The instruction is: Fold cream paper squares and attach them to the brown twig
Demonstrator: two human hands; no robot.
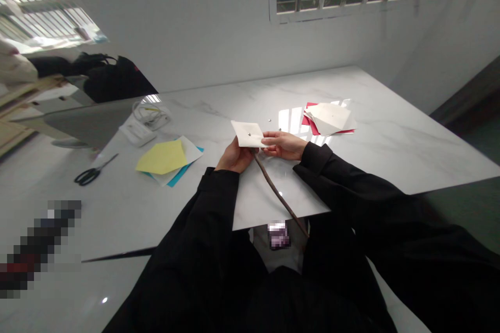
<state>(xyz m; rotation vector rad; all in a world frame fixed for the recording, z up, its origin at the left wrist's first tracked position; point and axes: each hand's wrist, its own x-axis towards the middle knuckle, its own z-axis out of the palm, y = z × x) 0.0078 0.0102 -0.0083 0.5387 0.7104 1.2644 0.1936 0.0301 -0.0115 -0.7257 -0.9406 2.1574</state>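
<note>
A square of white paper [250,140] with a small dark spot, perhaps a pin head, near its middle is held above the table between my hands. Below it, a thin brown wooden stick [271,183] slants down past the table's near edge. My left hand [236,158] is closed under the paper around the stick's upper end; the paper hides part of the fingers. With thumb and fingers, my right hand [287,144] grips the paper's right edge. A tiny shiny piece [280,129] lies on the table just beyond my right hand.
Scissors [89,176] lie at left, beside yellow, white and blue paper sheets [164,157]. Behind them sits a white box with a cable [138,130]. White and red sheets [330,117] lie at right on the marbled table [211,104]. A wall stands behind.
</note>
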